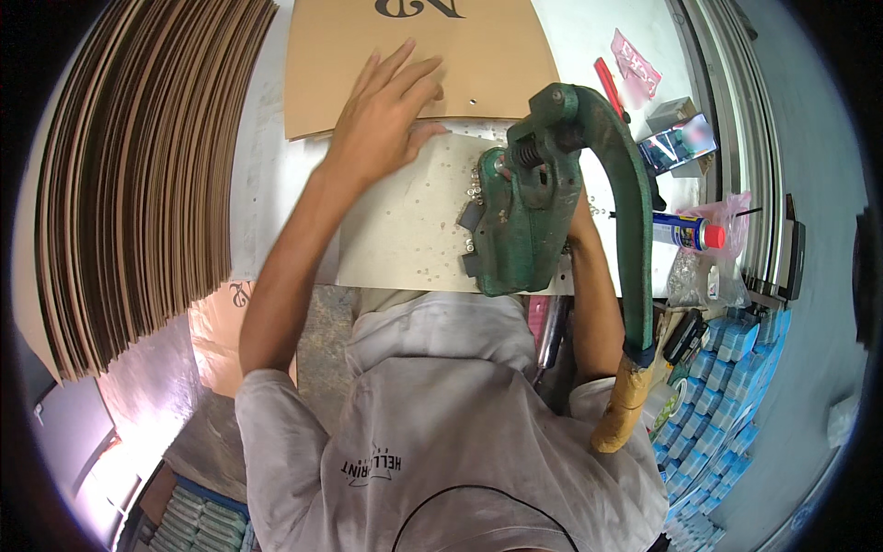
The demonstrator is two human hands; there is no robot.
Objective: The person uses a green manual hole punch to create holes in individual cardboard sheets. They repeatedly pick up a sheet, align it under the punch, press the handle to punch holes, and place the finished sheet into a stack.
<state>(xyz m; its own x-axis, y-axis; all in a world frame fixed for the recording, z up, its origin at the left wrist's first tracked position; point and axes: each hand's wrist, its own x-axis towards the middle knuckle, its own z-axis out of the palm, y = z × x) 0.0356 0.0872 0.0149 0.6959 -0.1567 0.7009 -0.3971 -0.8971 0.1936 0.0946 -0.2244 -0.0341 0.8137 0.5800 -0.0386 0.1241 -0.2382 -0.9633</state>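
Note:
My left hand (391, 106) lies with spread fingers on a brown card sheet (368, 64) at the top of the view. Dark printing shows at its far edge and a small metal-ringed hole near its right corner. Right of my left hand stands a green hand press (529, 216), its long curved lever (633, 212) ending in a tan-wrapped handle (621, 409). My right hand (579, 221) is mostly hidden behind the press; a fingertip seems to show by the die, and what it holds is hidden. Small metal eyelets (474, 189) lie along the press's left side.
A tall stack of brown card sheets (152, 175) fills the left. On the right lie a red cutter (609, 85), a phone (679, 144), a blue spray can (685, 232) with a red cap and plastic bags (690, 276). Blue bundled packs (727, 396) stand at lower right.

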